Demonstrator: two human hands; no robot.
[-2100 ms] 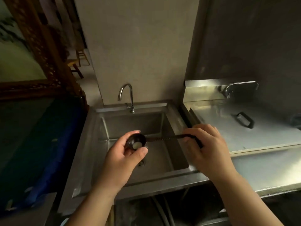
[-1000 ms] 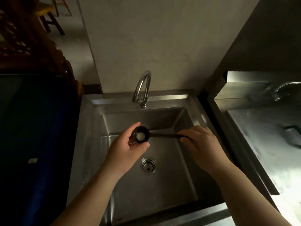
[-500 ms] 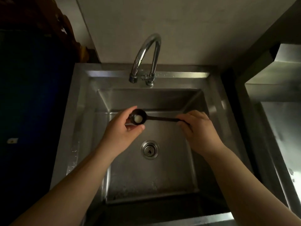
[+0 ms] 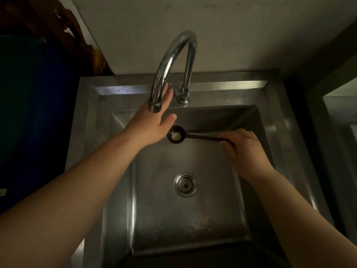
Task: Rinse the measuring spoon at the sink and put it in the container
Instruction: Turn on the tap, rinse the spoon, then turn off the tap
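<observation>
Steel sink (image 4: 274,132) is framing the work, and no water is running from the faucet (image 4: 170,60), so rinsing looks not yet begun; the container is not showing anywhere. Right hand (image 4: 243,149) is pinching the handle of the measuring spoon (image 4: 174,136), holding its bowl, with a pale bit inside, just below the faucet spout and above the drain (image 4: 185,184). Left hand (image 4: 152,124), fingers spread and holding nothing, is reaching behind the spout; half a second ago it was cupping the spoon bowl
</observation>
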